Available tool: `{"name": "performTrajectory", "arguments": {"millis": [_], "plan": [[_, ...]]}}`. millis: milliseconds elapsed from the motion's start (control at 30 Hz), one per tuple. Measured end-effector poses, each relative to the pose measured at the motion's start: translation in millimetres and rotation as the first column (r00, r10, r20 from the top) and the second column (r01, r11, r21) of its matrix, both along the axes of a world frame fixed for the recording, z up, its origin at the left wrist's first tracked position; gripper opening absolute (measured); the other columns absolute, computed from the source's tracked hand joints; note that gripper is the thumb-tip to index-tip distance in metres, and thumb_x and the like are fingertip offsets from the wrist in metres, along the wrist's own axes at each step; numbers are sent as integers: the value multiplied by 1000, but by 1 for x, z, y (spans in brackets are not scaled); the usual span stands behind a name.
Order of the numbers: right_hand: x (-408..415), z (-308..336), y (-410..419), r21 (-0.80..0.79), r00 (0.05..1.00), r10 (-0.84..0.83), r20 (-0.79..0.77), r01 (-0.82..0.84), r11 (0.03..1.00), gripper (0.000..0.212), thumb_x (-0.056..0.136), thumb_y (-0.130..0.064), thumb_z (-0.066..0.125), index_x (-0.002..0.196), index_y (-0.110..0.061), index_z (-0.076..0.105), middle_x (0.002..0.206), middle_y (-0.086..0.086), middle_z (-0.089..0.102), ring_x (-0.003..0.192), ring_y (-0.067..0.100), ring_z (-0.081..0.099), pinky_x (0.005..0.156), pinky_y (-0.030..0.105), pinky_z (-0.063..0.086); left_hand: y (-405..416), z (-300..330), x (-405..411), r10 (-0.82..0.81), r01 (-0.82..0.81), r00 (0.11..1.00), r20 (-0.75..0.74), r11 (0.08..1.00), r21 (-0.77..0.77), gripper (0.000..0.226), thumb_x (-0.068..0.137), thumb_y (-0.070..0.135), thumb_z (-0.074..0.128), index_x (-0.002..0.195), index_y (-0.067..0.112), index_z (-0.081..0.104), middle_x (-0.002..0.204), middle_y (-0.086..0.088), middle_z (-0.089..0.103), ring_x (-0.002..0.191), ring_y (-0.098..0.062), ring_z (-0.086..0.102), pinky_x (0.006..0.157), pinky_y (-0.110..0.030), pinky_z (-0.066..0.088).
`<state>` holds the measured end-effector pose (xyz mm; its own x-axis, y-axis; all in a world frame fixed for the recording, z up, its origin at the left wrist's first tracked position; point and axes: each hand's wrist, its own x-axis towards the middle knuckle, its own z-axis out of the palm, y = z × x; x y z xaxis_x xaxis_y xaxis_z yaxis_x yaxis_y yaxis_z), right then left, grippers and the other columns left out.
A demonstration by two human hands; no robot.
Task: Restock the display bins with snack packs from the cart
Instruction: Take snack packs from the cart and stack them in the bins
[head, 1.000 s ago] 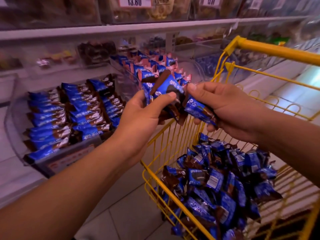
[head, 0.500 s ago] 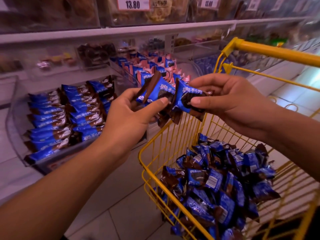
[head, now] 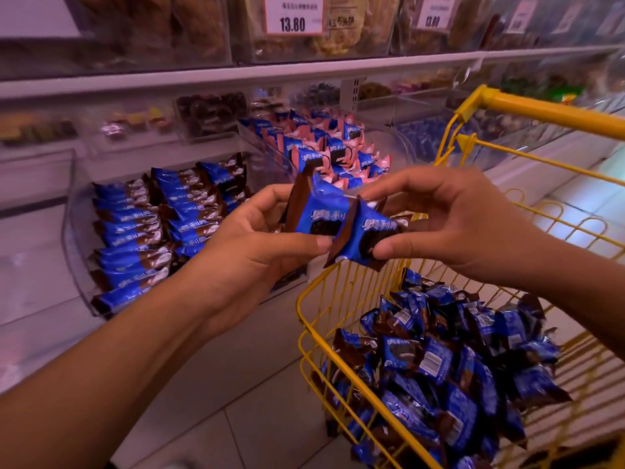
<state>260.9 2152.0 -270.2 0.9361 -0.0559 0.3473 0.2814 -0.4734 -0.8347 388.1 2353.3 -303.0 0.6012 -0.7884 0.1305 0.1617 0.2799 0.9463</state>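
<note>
Hands (head: 257, 245) pinching adjacent snack packs (head: 338, 221)

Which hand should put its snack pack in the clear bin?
Probably the left hand: it holds a blue-and-brown snack pack nearest the clear plastic bin. The right hand is over the yellow wire cart.

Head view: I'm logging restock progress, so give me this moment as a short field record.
left hand: holds blue pack
right hand: pinches second pack
packs: side by side, overlapping, above the cart's corner
cart: yellow wire, holds a loose pile of packs
blue bin: clear, packs in neat rows
pink bin: beyond it, pink and blue packs
price tag: 13.80, on upper shelf
</note>
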Motion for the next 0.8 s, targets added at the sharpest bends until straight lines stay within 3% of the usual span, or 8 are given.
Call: {"name": "performTrajectory", "arguments": {"millis": [200,267,400,500,633,700,733,800], "plan": [[18,0,33,-238,988,-90,128,118,964,42,62,-39,85,95,-20,67,107,5,69,94,17,68,69,42,60,14,4,-15,80,-87,988,-136,995,-50,54,86,5,40,139,-5,44,131,-19,63,124,-35,57,104,-45,48],[28,2,44,-312,983,-97,153,141,940,51,59,-49,86,94,-20,63,109,1,67,97,18,67,74,45,58,22,4,-20,145,-147,988,-53,989,-32,49,93,9,32,138,-4,45,127,-18,65,119,-31,61,90,-35,52],[51,9,56,-194,1000,11,11,-9,981,73,52,-54,88,109,-24,54,112,-4,66,97,14,71,77,45,61,26,14,-17,228,-235,964,-135,971,-35,30,102,-3,33,127,-11,50,98,0,60,71,19,60,61,-1,43],[74,23,59,-357,992,44,-117,-83,930,84,52,-60,88,124,-32,55,112,-16,66,98,1,68,86,30,57,28,18,-10,237,-237,971,25,971,-6,42,106,6,23,92,5,63,79,2,72,60,8,65,54,-7,47],[112,37,67,-393,970,79,-231,-168,904,53,57,-52,81,100,-22,69,90,-7,73,75,5,70,64,20,55,24,28,7,421,-429,883,209,903,-6,43,108,4,18,80,20,47,57,26,66,55,13,62,52,-5,47],[132,40,67,-423,964,75,-256,-181,888,50,57,-52,78,94,-20,70,83,-4,74,70,7,69,61,22,54,27,30,31,523,-545,810,265,838,13,31,108,13,24,90,20,48,75,15,74,67,15,64,61,-6,49],[143,42,66,-452,965,68,-253,-180,874,47,57,-52,78,90,-20,69,78,-6,73,67,4,67,59,20,51,31,31,45,549,-590,782,296,805,67,22,104,26,32,103,17,52,97,4,73,85,7,67,76,-14,53],[168,50,63,-601,980,9,-199,-129,788,47,56,-54,76,87,-21,67,73,-8,71,65,2,64,59,21,47,43,30,77,532,-720,660,530,649,245,52,88,42,41,131,14,47,132,-13,56,121,-22,55,104,-40,44]]}}
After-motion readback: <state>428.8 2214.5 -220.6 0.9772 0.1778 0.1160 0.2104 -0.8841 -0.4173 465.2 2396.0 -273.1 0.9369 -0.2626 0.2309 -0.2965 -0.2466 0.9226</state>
